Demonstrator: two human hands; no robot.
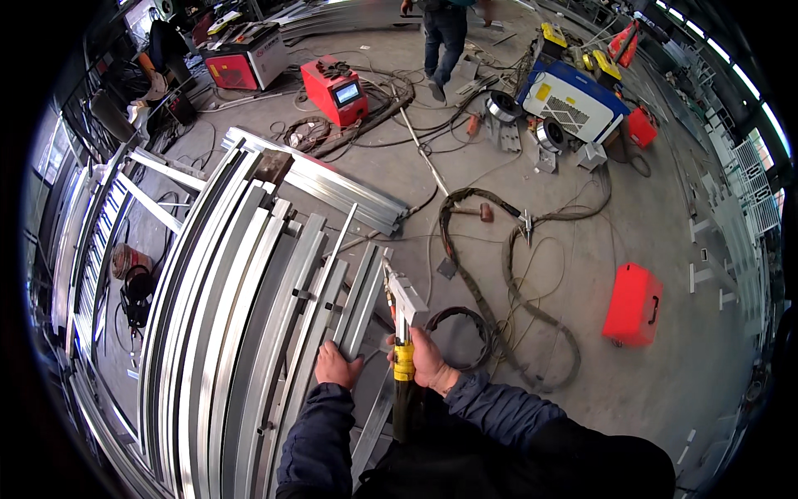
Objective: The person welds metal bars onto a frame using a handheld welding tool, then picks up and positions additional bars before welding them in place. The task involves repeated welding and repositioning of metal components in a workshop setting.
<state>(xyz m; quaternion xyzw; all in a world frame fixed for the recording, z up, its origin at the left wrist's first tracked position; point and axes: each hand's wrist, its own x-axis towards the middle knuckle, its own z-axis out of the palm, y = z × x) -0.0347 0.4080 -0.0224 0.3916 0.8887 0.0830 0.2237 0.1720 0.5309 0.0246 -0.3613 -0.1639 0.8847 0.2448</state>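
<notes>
My right hand (430, 363) is wrapped round a handheld welding gun (405, 303), close to its yellow collar (403, 363). The gun has a silver metal head with its narrow nozzle pointing away from me, and a dark sleeved cable runs down from it toward my body. Left of it, my left hand (336, 367) grips the top of a metal profile (326, 303), fingers curled over and thumb apart. That profile lies on a rack of long silver metal profiles (224, 287), side by side. The gun's nozzle is beside the profiles' right ends.
Thick hoses (474, 274) loop across the floor at right, near a hammer (485, 212). A red box (632, 306) stands further right. Behind are a red machine (334, 91), a blue-and-white machine (573, 100), wire spools (551, 133) and a walking person (446, 41).
</notes>
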